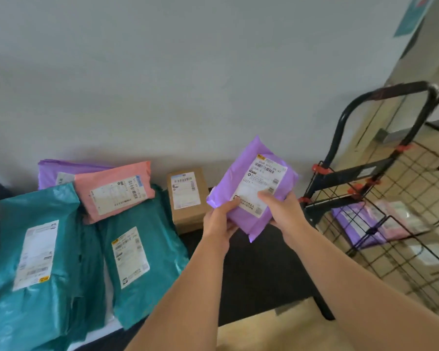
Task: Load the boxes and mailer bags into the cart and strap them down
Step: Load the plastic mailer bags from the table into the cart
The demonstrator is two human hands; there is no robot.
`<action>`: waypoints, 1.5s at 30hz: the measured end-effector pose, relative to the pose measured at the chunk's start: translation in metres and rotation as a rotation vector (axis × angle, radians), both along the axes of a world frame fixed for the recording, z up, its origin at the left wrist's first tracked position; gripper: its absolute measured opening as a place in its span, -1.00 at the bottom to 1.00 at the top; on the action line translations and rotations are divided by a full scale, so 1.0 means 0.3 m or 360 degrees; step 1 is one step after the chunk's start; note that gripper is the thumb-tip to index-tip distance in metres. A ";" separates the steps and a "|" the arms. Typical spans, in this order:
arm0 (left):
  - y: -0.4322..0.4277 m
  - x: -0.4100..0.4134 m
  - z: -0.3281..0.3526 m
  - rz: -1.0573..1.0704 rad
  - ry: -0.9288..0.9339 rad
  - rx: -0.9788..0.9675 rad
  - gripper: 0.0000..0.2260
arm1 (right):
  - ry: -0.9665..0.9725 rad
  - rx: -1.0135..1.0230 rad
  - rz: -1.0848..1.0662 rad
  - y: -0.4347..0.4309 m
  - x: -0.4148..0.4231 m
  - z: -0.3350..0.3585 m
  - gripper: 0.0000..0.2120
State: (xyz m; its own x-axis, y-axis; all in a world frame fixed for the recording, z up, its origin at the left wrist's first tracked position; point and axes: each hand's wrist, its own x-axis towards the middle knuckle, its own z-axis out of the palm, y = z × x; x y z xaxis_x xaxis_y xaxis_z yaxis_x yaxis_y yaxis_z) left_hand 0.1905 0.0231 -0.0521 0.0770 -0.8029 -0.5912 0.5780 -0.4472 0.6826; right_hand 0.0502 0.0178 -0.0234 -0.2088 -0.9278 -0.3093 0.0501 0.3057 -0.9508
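Aloft, barcode-labelled purple mailer [241, 174], two-handed.

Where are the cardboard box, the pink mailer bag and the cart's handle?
cardboard box [186, 196], head view: white label on its top face.
pink mailer bag [117, 195], head view: middle of its shipping label.
cart handle [401, 88], head view: the dark top bar.

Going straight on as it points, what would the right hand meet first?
The right hand holds the purple plastic mailer bag; beyond it, probably the brown cardboard box, though depth is unclear.
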 end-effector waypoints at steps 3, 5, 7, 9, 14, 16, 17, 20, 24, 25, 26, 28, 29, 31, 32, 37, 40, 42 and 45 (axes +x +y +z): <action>0.037 -0.170 -0.005 -0.0160 0.0001 0.0012 -0.58 | 0.0060 -0.0015 -0.0014 0.051 -0.160 -0.012 -0.46; 0.064 -0.288 -0.010 -0.0253 -0.0009 0.0026 -0.58 | 0.0176 0.0001 -0.0046 0.088 -0.278 -0.019 -0.42; 0.088 -0.404 -0.020 -0.0341 -0.0017 0.0030 -0.58 | 0.0225 0.0016 -0.0099 0.121 -0.400 -0.030 -0.42; 0.109 -0.519 -0.035 -0.0419 -0.0019 0.0034 -0.58 | 0.0217 0.0066 -0.0202 0.151 -0.524 -0.045 -0.46; 0.146 -0.785 -0.078 -0.0502 -0.0110 0.0113 -0.65 | 0.0163 0.0133 -0.0386 0.213 -0.802 -0.078 -0.61; 0.149 -0.870 -0.094 -0.0489 -0.0150 0.0139 -0.64 | 0.0185 0.0137 -0.0418 0.239 -0.900 -0.096 -0.62; 0.147 -0.906 -0.102 -0.0469 -0.0167 0.0142 -0.64 | 0.0200 0.0146 -0.0424 0.252 -0.947 -0.105 -0.62; 0.137 -0.997 -0.122 -0.0439 -0.0262 0.0130 -0.59 | 0.0201 0.0149 -0.0408 0.281 -1.069 -0.125 -0.64; 0.120 -1.104 -0.147 -0.0596 -0.0383 0.0041 -0.62 | 0.0384 0.0218 -0.0296 0.299 -1.180 -0.148 -0.68; 0.113 -1.134 -0.154 -0.0654 -0.0428 0.0020 -0.63 | 0.0425 0.0234 -0.0265 0.298 -1.202 -0.154 -0.69; 0.106 -1.164 -0.160 -0.0716 -0.0470 0.0006 -0.62 | 0.0465 0.0253 -0.0240 0.294 -1.222 -0.158 -0.70; 0.090 -1.223 -0.163 -0.0816 -0.0502 -0.0012 -0.63 | 0.0536 0.0293 -0.0226 0.277 -1.259 -0.161 -0.74; 0.078 -1.252 -0.164 -0.0858 -0.0508 -0.0020 -0.66 | 0.0548 0.0301 -0.0237 0.264 -1.279 -0.162 -0.76; 0.045 -1.300 -0.174 -0.0908 -0.0530 -0.0025 -0.68 | 0.0565 0.0306 -0.0251 0.236 -1.318 -0.162 -0.77; 0.021 -1.323 -0.182 -0.0915 -0.0527 -0.0023 -0.67 | 0.0586 0.0307 -0.0245 0.221 -1.341 -0.161 -0.78; -0.127 -1.463 -0.214 -0.0960 -0.0459 -0.0002 -0.60 | 0.0692 0.0336 -0.0230 0.112 -1.485 -0.142 -0.80; -0.223 -1.563 -0.214 -0.0958 -0.0391 -0.0023 -0.62 | 0.0788 0.0360 -0.0237 0.028 -1.579 -0.117 -0.82; -0.286 -1.626 -0.212 -0.0959 -0.0363 -0.0042 -0.59 | 0.0860 0.0382 -0.0258 -0.021 -1.638 -0.102 -0.87; -0.369 -1.702 -0.214 -0.0952 -0.0324 -0.0066 -0.65 | 0.0877 0.0382 -0.0336 -0.076 -1.717 -0.100 -0.90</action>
State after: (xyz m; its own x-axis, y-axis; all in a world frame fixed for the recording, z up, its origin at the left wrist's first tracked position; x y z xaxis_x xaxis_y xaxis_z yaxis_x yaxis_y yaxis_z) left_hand -0.3202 -0.0876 -0.1162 -0.2845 -0.7636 -0.5797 0.0929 -0.6237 0.7761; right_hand -0.4649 -0.0049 -0.0534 -0.5674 -0.7674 -0.2988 -0.3444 0.5507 -0.7603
